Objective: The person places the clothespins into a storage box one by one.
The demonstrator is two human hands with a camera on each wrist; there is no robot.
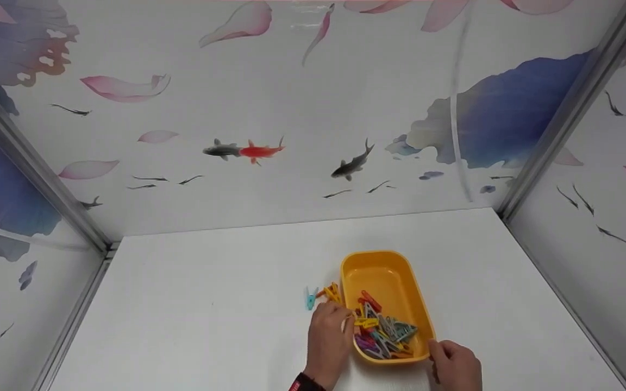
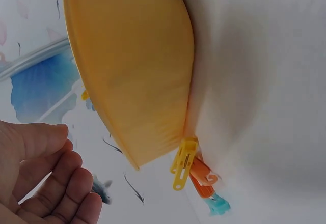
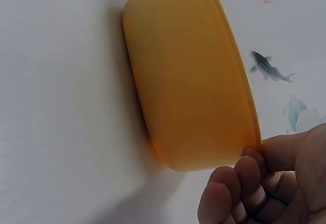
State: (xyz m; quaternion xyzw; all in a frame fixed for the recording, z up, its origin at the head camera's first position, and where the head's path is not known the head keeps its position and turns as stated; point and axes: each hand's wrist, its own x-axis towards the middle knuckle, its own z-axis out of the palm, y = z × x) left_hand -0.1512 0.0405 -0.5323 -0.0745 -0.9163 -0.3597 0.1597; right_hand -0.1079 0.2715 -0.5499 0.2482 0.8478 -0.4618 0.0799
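A yellow plastic tub (image 1: 383, 271) stands on the white table (image 1: 210, 304), with several coloured clothespins (image 1: 383, 336) heaped in its near end. My left hand (image 1: 330, 332) hovers at the tub's left rim with its fingers relaxed and empty (image 2: 71, 183). Just beyond its fingertips, outside the tub (image 2: 132, 76), lie a yellow peg (image 2: 183, 165), an orange peg (image 2: 202, 176) and a teal peg (image 2: 219, 205). My right hand (image 1: 454, 364) holds the tub's near right corner; its curled fingers (image 3: 244, 183) lie against the wall of the tub (image 3: 188, 76) under the rim.
Walls papered with fish and petals (image 1: 253, 151) close in the table at the back and on both sides, with metal posts (image 1: 36, 168) at the corners. White tabletop stretches to the left of and beyond the tub.
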